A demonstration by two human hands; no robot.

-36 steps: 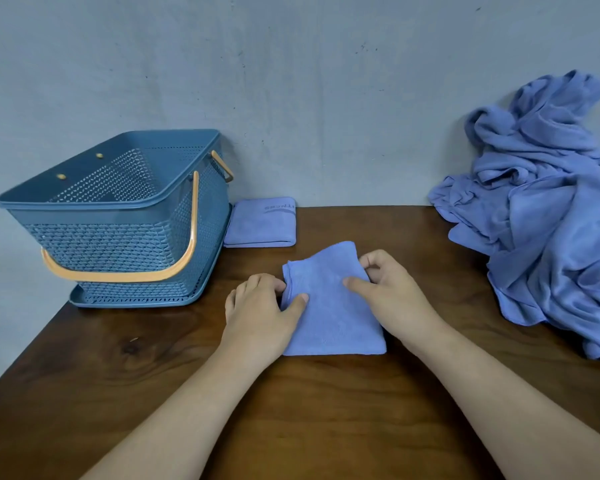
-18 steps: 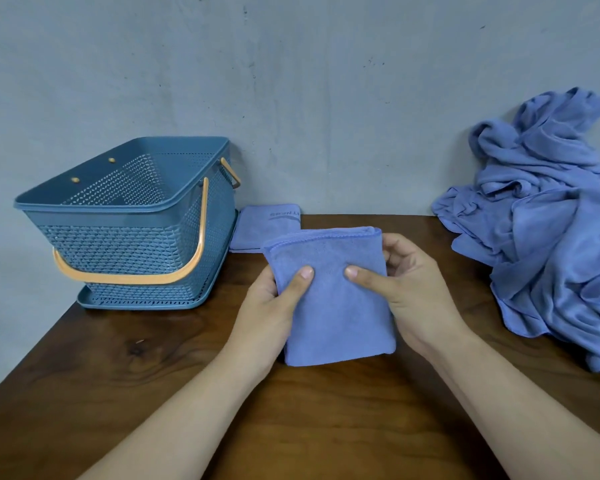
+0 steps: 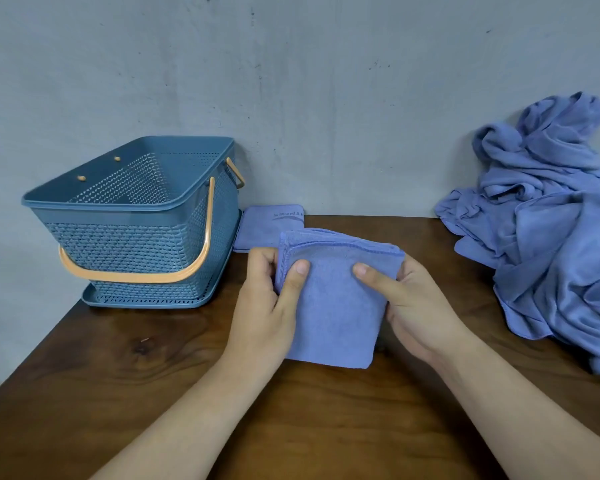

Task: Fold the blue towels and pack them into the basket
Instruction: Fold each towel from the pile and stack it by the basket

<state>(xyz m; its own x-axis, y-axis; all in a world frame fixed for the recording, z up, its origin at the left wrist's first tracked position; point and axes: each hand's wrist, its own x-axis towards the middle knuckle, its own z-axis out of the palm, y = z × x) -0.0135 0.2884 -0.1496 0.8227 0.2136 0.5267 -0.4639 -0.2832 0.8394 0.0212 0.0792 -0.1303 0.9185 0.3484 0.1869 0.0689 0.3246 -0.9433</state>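
Inverted "TNESS" on rear folded towel (image 3: 261, 231)

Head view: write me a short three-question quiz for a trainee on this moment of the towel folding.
1. True or false: the left hand and the right hand both grip the towel.
2. Where does the second towel lie relative to the basket? A) inside it B) beside it, on the table C) under it
3. Fill in: the unfolded pile lies on the person's ___ side of the table.

Key: 1 true; 2 B; 3 right.
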